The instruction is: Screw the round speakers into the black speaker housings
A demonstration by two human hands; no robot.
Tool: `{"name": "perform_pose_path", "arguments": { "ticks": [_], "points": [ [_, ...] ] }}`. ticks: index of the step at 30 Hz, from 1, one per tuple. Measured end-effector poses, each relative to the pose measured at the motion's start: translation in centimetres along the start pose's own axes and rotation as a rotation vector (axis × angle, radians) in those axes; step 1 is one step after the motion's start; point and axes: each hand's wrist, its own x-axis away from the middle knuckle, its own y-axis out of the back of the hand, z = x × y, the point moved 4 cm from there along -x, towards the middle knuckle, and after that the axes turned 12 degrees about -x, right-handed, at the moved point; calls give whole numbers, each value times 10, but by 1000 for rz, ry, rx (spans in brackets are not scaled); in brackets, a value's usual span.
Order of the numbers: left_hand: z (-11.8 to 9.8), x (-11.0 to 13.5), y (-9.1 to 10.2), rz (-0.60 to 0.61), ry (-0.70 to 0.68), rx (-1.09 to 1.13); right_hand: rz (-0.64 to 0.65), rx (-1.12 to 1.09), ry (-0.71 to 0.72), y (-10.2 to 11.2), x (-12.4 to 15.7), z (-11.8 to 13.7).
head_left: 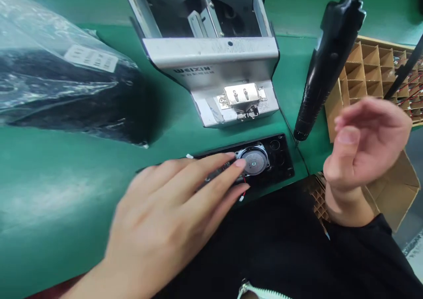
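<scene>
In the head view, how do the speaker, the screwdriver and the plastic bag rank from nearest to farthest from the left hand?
1. Speaker: under the left hand's fingertips.
2. Screwdriver: hanging, upper right.
3. Plastic bag: far left on the bench.

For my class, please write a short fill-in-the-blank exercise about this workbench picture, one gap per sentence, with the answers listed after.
1. The left hand rests its fingers on the black panel, beside a round ____.
2. The right hand is raised and holds ____.
3. The black electric screwdriver hangs above the ____ table.
4. The cardboard divider tray lies to the ____ of the screwdriver.

Answers: speaker; nothing; green; right
</scene>
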Motion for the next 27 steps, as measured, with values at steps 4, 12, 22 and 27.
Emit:
{"name": "perform_pose_path", "arguments": {
  "ticks": [4, 12, 22, 27],
  "points": [
    [-21, -25, -19, -29, -37, -69, -200, -200, -2, -11, -14, -20],
    [-20, -28, -25, -23, -39, -141, -21, -460, -312, -37, -35, -68],
    [-18, -30, -29, 66, -40, -87, -177, -1165, -189, 6, -33, -34],
    [-18, -34, -24, 106, -104, -100, -191, -1291, -325, 9, -41, -25]
  ]
}}
